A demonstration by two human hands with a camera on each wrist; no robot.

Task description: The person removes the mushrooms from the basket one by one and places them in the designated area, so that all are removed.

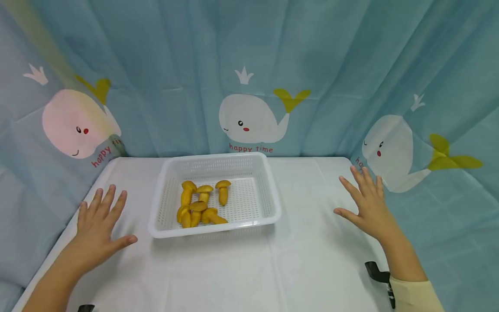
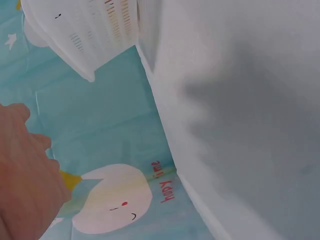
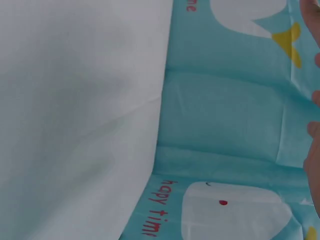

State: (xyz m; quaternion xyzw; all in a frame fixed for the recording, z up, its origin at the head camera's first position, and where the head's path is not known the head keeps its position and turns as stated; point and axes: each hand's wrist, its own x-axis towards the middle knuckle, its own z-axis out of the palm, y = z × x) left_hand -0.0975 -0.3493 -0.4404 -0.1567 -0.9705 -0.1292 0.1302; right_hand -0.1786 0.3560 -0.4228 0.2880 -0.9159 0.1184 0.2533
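A white plastic basket (image 1: 249,224) with perforated walls stands toward the back of the table. Several yellow-brown mushrooms (image 1: 223,193) lie in it, mostly grouped in its left half. To the left of the basket my left hand (image 1: 97,229) hovers above the table, fingers spread and holding nothing. My right hand (image 1: 370,210) is raised over the table's right side with its fingers apart, also holding nothing. The left wrist view shows part of the left hand (image 2: 30,175) and a corner of the basket (image 2: 95,35). Only fingers (image 3: 314,170) edge into the right wrist view.
A white cloth covers the table (image 1: 218,273). Blue curtains (image 1: 175,86) printed with whales hang behind and along both sides. A black strap piece (image 1: 377,273) shows at the right wrist, beside a cream sleeve (image 1: 415,294).
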